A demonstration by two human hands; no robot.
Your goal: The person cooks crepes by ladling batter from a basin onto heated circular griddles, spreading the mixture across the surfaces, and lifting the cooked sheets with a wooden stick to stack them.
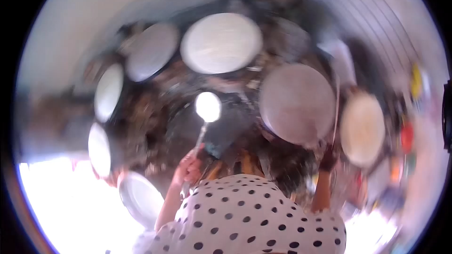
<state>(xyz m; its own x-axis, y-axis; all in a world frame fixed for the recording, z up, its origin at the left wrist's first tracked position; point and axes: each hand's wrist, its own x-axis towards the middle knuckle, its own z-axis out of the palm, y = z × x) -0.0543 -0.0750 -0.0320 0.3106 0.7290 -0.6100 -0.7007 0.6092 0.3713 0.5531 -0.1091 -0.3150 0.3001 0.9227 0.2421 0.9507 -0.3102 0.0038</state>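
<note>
My left hand [189, 165] is closed around the handle of a ladle [208, 107]. Its round head shines bright white above a dark grey area of the ground. On the other side, my right hand [328, 159] is in shadow and blurred, with its fingers wrapped round a long thin rod [336, 108] that points away from me. Whether the rod ends in the pale shape above it, I cannot tell. A wide greyish-brown round pan or lid [297, 104] lies just left of the rod. To the rod's right is a cream-coloured oval dish or lid [362, 129].
A large white round vessel or lid [221, 43] stands at the far middle, with a grey one [153, 51] beside it. Pale round pieces [109, 91] line the left, and a light basin [140, 200] is near my left arm. Blurred colourful items [407, 136] are at right.
</note>
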